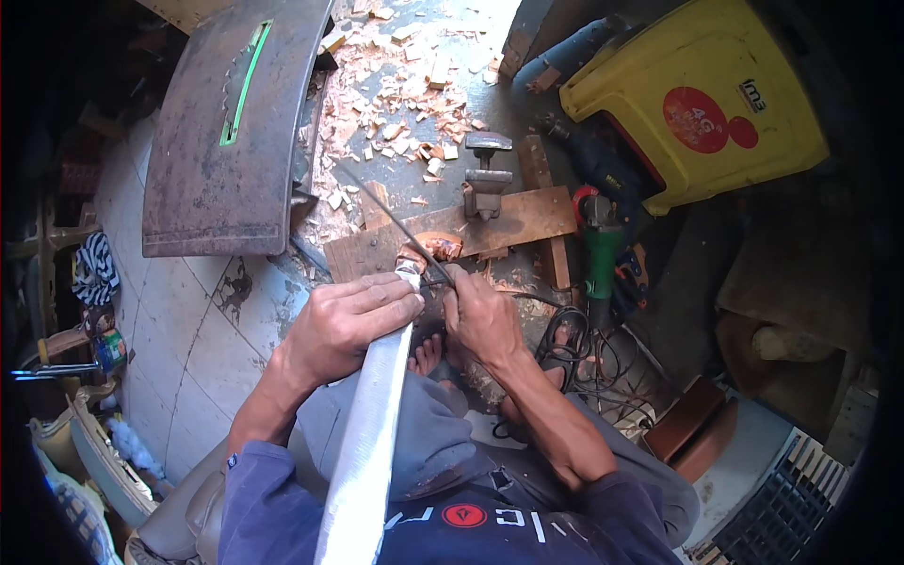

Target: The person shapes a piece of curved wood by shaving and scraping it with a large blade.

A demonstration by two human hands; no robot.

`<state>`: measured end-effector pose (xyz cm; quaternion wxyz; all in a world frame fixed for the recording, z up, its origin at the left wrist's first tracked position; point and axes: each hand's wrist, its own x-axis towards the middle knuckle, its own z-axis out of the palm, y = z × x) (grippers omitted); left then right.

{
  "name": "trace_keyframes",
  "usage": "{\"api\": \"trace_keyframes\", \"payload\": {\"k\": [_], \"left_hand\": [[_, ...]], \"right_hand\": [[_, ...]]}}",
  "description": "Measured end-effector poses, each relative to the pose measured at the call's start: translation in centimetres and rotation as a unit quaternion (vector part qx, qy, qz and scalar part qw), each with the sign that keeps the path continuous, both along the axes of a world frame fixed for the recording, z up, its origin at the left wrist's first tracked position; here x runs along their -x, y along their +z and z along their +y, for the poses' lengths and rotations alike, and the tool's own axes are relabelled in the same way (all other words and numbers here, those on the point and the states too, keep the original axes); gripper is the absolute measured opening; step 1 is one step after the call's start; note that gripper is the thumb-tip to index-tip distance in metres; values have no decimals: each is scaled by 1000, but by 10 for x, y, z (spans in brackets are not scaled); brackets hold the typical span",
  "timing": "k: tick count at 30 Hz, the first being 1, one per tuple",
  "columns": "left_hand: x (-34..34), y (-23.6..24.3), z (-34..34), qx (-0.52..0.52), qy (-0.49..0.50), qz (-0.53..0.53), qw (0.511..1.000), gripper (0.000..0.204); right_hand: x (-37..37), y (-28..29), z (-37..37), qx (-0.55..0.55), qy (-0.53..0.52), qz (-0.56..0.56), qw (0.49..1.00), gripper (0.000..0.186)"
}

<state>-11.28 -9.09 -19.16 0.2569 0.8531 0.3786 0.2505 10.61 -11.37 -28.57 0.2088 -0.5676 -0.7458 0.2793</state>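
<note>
A long silvery blade runs from the lower edge up between my arms. At its far end sits a curved brown wooden handle. My left hand is closed over the blade just below that handle. My right hand grips a thin dark rod-like file, which slants up to the left and crosses the handle, seemingly touching it. The file's near end is hidden in my right fingers.
Beyond my hands, a wooden plank carries a metal vise. Wood chips litter the floor. A metal saw table with a slotted blade stands left. Right are a green angle grinder, tangled cables and a yellow plastic stool.
</note>
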Motion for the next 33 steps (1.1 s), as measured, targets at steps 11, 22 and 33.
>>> {"api": "trace_keyframes", "payload": {"k": [11,22,33], "left_hand": [[4,-4,0,-1,10,2,1000,35],[3,-7,2,0,47,-8,999,35],[0,-4,2,16,56,-8,998,33]], "right_hand": [[3,14,3,-91,4,101,991,30],[7,-17,-7,-36,-22,12,999,38],[13,11,-3,-79,-15,121,989,22]]}}
